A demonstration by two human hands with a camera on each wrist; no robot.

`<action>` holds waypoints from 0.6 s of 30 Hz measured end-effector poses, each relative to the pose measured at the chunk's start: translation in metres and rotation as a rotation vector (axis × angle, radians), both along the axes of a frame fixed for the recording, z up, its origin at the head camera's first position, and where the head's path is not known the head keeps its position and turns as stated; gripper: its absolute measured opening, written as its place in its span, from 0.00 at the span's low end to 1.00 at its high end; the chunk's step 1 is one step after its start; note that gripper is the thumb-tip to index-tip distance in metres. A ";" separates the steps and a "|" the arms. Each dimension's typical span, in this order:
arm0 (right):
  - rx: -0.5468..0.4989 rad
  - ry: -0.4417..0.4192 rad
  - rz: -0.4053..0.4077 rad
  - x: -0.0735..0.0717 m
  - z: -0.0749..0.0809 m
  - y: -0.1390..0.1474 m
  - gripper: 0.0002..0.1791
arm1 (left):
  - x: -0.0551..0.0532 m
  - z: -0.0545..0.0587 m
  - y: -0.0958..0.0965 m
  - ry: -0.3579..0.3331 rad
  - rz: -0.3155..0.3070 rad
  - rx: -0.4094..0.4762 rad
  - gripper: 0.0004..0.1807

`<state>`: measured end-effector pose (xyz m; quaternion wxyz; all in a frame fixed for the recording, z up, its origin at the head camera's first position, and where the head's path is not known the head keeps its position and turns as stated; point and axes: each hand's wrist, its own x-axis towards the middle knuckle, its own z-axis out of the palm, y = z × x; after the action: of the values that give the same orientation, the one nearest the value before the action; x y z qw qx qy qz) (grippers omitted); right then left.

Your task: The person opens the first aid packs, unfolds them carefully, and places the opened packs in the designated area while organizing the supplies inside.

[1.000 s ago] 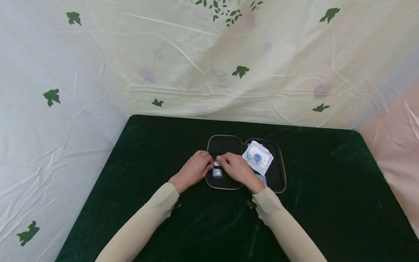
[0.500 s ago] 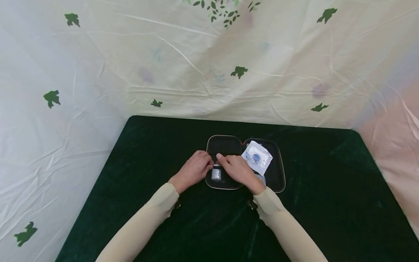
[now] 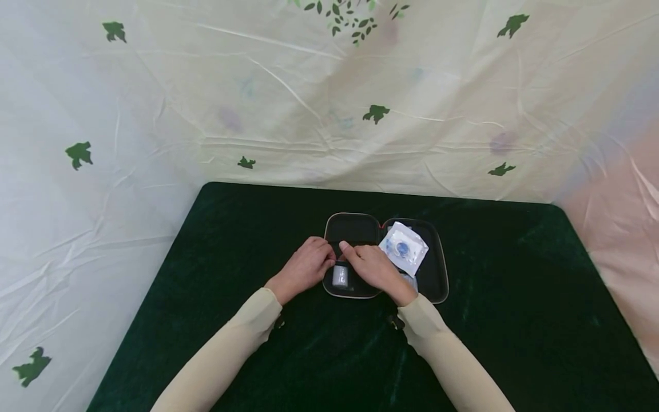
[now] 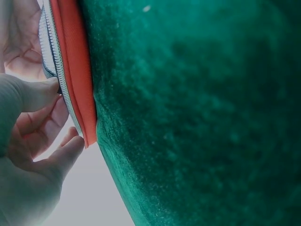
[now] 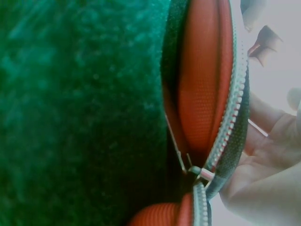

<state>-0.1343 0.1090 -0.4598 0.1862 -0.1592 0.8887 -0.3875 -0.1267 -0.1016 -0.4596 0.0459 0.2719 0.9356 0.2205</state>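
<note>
A zip case point(image 3: 352, 228) lies open like a book, with a black lining and an orange-red outside point(image 5: 200, 89). In its left half, a small white roll in shiny wrap point(image 3: 340, 276) sits by a black strap point(image 3: 341, 263). My left hand point(image 3: 308, 262) is at the left rim, thumb and fingertips pinching the strap's end, as the left wrist view suggests. My right hand point(image 3: 374, 264) reaches over the middle of the case with its thumb raised. Its fingers are mostly hidden in the head view; the right wrist view shows a loosely opened palm.
A white packet with a blue print point(image 3: 403, 248) lies in the case's right half, above another clear-wrapped item point(image 3: 411, 281). A zip slider point(image 5: 204, 174) sits at the case's hinge side. Dark green cloth point(image 3: 257, 223) covers the table; pale printed curtains point(image 3: 288, 114) stand around it.
My right thumb has lifted off the roll and points up. The roll now shows mostly below the strap, where earlier part of it showed above. My left hand has stayed put.
</note>
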 end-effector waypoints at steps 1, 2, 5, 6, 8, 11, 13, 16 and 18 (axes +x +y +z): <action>0.003 0.001 0.002 0.000 0.000 0.000 0.39 | 0.000 0.000 0.000 0.002 0.000 -0.001 0.02; 0.004 0.004 0.004 0.000 0.000 0.000 0.39 | 0.000 0.000 0.000 0.001 0.002 0.002 0.02; 0.007 0.010 0.008 0.000 0.001 0.001 0.39 | 0.000 0.000 0.001 -0.003 0.004 0.009 0.02; 0.008 0.015 0.011 0.000 0.001 0.001 0.39 | 0.000 0.000 0.001 -0.004 0.005 0.012 0.02; 0.004 0.016 0.013 0.000 0.001 0.002 0.39 | 0.000 0.000 0.001 -0.009 0.006 0.014 0.02; -0.002 0.011 0.013 0.000 0.001 0.003 0.40 | 0.000 0.000 0.002 -0.007 0.007 0.012 0.02; -0.006 0.008 0.012 0.000 0.000 0.003 0.39 | 0.001 -0.001 0.001 -0.008 0.010 0.011 0.01; -0.007 0.036 0.028 0.002 0.000 0.003 0.37 | 0.003 -0.001 0.001 -0.005 0.018 -0.002 0.02; -0.004 0.071 0.039 0.004 0.000 0.003 0.34 | 0.004 -0.001 0.001 -0.002 0.025 -0.015 0.03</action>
<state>-0.1301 0.1120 -0.4601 0.1619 -0.1904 0.8907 -0.3798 -0.1222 -0.1006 -0.4605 0.0462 0.2596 0.9405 0.2144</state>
